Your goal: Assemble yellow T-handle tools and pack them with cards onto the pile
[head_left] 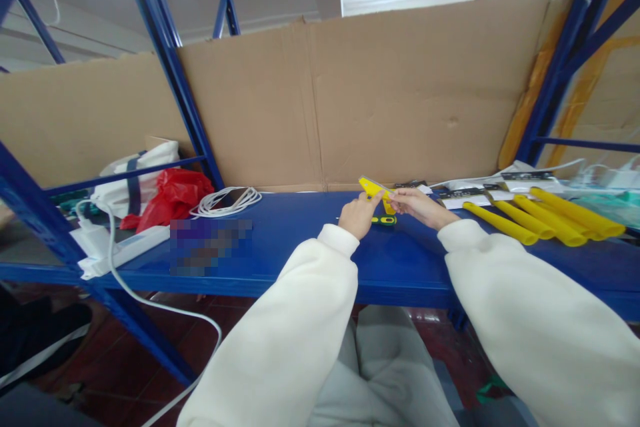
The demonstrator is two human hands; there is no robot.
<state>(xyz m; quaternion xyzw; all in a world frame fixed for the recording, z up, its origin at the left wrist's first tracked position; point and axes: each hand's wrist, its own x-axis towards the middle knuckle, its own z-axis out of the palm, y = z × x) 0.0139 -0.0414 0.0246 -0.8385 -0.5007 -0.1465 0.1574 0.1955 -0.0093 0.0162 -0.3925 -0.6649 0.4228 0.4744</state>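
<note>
Over the blue shelf (300,240), my left hand (359,215) and my right hand (413,203) meet at a yellow tool head (373,187) with a pale edge along its top. The fingers of my left hand are closed against its lower left side. My right hand pinches its right end, where a short yellow part points down. A green and yellow screwdriver-like tool (384,220) lies on the shelf just under the hands, its left part hidden by my left hand.
Several yellow tubes (550,217) lie at the right beside black-and-white packages (465,199). At the left are a coiled white cable (227,202), a red plastic bag (175,197), a white power strip (135,247) and a blurred patch. Cardboard (400,100) stands behind; blue posts (175,80) frame the shelf.
</note>
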